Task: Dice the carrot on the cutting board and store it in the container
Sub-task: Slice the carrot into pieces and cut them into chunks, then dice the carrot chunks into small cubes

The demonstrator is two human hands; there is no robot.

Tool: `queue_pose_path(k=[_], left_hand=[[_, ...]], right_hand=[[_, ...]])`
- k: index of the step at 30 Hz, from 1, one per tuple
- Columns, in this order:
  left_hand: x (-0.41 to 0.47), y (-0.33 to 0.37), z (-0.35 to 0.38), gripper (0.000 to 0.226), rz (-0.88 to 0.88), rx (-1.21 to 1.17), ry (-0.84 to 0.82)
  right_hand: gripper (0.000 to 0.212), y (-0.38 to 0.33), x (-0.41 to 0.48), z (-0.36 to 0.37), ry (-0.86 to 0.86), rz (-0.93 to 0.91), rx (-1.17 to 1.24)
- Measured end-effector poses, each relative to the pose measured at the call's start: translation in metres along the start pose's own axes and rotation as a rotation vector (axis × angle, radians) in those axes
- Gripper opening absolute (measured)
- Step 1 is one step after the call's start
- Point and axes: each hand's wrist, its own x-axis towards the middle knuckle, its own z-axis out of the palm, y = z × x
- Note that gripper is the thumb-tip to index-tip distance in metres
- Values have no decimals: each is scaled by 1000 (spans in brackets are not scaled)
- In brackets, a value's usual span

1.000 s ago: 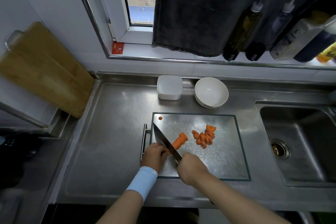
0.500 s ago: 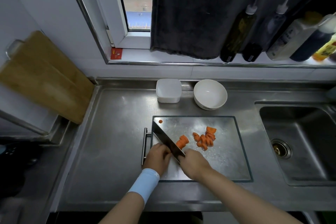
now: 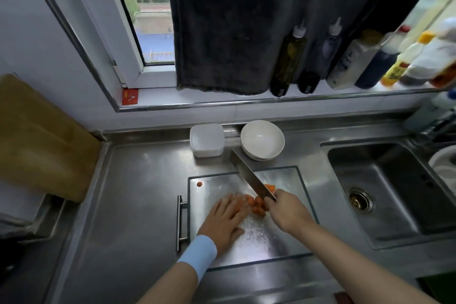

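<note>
Far left we see a brown wooden board point(image 3: 37, 136) leaning on the wall, well apart from the work. In the centre a rectangular stainless-steel cutting board point(image 3: 259, 242) lies flat on the steel counter point(image 3: 138, 192), bar handle on its left edge. One stray orange carrot slice point(image 3: 199, 183) sits near its back-left corner.

The left hand point(image 3: 227, 217), with a light-blue wristband point(image 3: 197, 253), lies flat on the board. Its fingers are straight, tips against the pile of orange carrot chunks point(image 3: 256, 206) mid-board.

The right hand point(image 3: 287, 210) is wrapped round the handle of a broad steel kitchen knife point(image 3: 251, 176). The blade slants back-left over the chunks; we can't tell if it touches them.

Behind the board stands a white square plastic container point(image 3: 206, 140), with a white round bowl point(image 3: 262, 139) just beside it. Far right is a steel sink point(image 3: 394, 205).
</note>
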Motion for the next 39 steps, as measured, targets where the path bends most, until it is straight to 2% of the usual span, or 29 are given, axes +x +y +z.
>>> queue_pose_path(k=[3, 5, 8, 11, 14, 17, 19, 23, 27, 30, 36, 39], left_hand=[[21, -16, -1, 59, -26, 74, -84], [31, -35, -9, 57, -58, 80, -52], [39, -56, -20, 54, -47, 52, -120], [47, -44, -27, 51, -44, -9, 10], [66, -3, -31, 44, 98, -92, 119], [92, 33, -16, 40, 325, 16, 15], [103, 38, -3, 37, 336, 62, -3], [84, 20, -5, 45, 238, 74, 55], [65, -22, -13, 31, 131, 36, 128], [61, -39, -18, 27, 23, -53, 119], [71, -4, -32, 30, -85, -130, 197], [92, 27, -33, 35, -106, -182, 169]], right_hand=[[23, 13, 3, -9, 66, 41, -135], [26, 21, 6, -14, 80, 63, -160], [25, 32, 9, -19, 97, 79, -179], [25, 39, 11, -23, 127, 99, -172], [24, 43, 16, -25, 125, 117, -166], [26, 49, 19, -24, 129, 124, -152], [27, 51, 20, -26, 121, 124, -155], [28, 56, 23, -27, 98, 100, -135], [26, 57, 27, -24, 78, 64, -119], [28, 56, 29, -23, 64, 43, -115], [28, 62, 32, -27, 62, 2, -112], [27, 69, 33, -31, 71, 0, -100]])
